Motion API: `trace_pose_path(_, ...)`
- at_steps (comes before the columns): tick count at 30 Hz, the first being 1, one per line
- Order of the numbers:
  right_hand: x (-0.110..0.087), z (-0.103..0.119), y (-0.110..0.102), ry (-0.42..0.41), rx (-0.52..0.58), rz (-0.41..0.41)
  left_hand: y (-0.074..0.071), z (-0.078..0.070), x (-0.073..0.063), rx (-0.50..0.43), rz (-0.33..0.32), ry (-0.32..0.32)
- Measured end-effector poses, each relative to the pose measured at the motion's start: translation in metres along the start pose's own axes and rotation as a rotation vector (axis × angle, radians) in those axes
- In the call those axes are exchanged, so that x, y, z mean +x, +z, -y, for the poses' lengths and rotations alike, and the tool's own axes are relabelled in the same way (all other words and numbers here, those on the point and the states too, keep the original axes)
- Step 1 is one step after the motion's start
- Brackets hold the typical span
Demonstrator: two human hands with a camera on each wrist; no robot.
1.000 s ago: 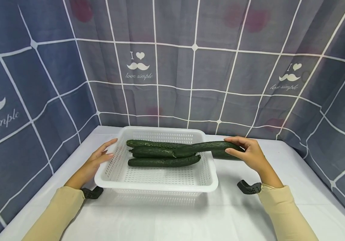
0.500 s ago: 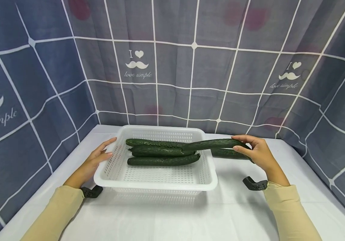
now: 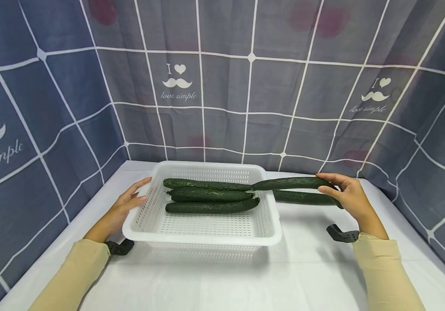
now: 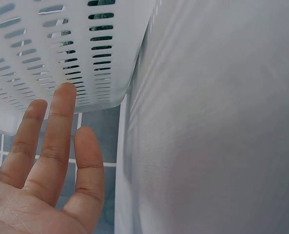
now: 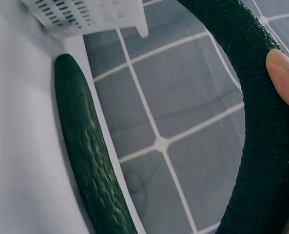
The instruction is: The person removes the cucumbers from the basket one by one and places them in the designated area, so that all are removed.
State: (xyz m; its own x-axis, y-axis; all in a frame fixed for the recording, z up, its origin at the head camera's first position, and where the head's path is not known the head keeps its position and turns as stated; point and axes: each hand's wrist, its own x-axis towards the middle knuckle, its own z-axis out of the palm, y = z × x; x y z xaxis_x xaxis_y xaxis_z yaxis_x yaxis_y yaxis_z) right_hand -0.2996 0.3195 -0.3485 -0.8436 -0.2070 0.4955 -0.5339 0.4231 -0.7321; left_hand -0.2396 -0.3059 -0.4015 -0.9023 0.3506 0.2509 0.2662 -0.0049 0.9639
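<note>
Head view: the right hand (image 3: 350,196) grips the outer end of a long cucumber (image 3: 290,183), held level with its tip over the right rim of the white basket (image 3: 207,229). The left hand (image 3: 126,206), fingers straight, rests on the left rim. The lift-out looks underway; next, clear the rim and set it beside the cucumber on the table (image 3: 304,198).

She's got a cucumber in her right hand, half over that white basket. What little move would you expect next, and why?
Probably a small lift and pull to the right. The right hand grips the held cucumber by its far end, while its tip hangs over the white basket rim, above three cucumbers inside. Another cucumber lies on the table beside the basket. The left hand rests against the basket's left wall.
</note>
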Motion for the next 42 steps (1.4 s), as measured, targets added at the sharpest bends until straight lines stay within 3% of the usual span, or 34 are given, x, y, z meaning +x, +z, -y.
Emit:
trace_pose_path(11, -0.007, -0.022, -0.021, -0.006, 0.044, -0.062, 0.000, 0.001, 0.000, 0.010, -0.004, -0.005)
trace_pose_path(20, -0.013, -0.033, -0.028, 0.007, 0.230, -0.089, 0.000, 0.002, 0.001, 0.006, -0.003, -0.001)
trace_pose_path(25, -0.015, -0.037, -0.029, 0.015, 0.201, -0.106, -0.001, 0.003, 0.001, 0.006, -0.008, 0.001)
trace_pose_path(32, -0.016, -0.042, -0.028, 0.022, 0.256, -0.103, 0.001, 0.000, 0.000, 0.020, -0.018, -0.007)
trace_pose_path(42, -0.021, -0.047, -0.031, 0.089, 0.137, -0.079, 0.000, 0.001, 0.000, 0.008, -0.012, -0.008)
